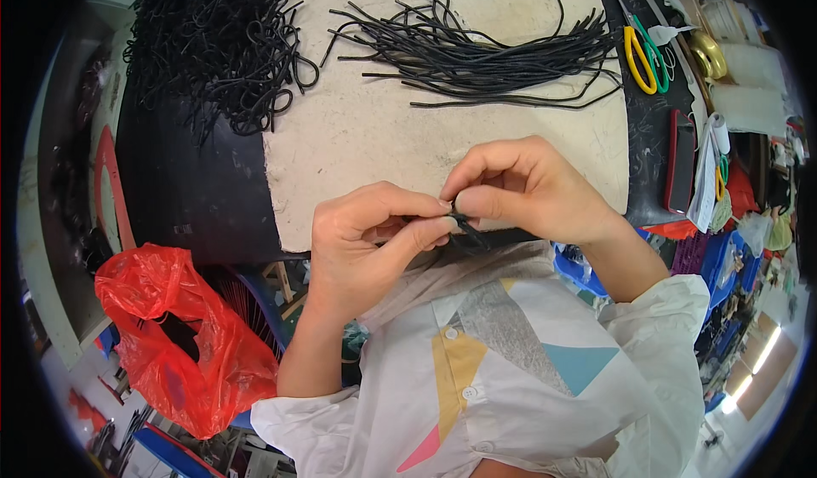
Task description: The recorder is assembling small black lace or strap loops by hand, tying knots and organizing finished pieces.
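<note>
Close together over the near edge of a beige board [366, 142], my two hands pinch a short black cord [471, 233]. My left hand [362, 235] is closed, thumb against forefinger, with the cord between them. My right hand [532, 184] also pinches at the cord, its thumb and forefinger tips meeting there; part of the cord is hidden behind the fingers. Farther back on the board lies a loose bundle of straight black cords [502, 62]. A heap of looped black cords [217, 44] fills the far left, partly overlapping the board.
Scissors with yellow and green handles [647, 59] lie right of the board, beyond a dark red and black flat case [679, 163]. A red plastic bag [183, 342] hangs at the near left. Blue bins [723, 265] stand to the right.
</note>
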The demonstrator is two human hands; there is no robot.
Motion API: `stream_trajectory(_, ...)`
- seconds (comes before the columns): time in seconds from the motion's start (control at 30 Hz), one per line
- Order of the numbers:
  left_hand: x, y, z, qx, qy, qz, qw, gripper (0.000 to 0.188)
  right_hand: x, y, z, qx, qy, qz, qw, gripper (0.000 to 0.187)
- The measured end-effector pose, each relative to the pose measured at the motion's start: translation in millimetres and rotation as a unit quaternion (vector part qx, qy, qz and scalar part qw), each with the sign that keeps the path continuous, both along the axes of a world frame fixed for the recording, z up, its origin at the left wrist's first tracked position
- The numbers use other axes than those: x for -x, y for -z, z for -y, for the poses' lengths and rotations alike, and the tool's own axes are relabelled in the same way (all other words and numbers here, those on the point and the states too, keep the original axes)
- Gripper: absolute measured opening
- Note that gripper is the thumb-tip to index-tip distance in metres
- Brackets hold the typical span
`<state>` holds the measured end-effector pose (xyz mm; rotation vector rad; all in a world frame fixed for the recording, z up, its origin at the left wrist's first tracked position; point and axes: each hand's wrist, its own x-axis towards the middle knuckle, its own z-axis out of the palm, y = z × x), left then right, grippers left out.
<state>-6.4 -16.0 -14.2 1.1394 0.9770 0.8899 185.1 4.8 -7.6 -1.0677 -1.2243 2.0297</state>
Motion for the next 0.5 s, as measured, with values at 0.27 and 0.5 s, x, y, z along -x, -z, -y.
stream_trajectory(0.27,3,5,-3,0.016,-0.098,-0.039,0.994,0.021,2,-7,5,-0.276,0.023,0.189,0.942,0.011)
stream_trajectory(0.5,4,1,-3,0.177,-0.094,0.128,0.971,0.008,1,5,7,-0.338,0.093,0.184,0.918,0.006)
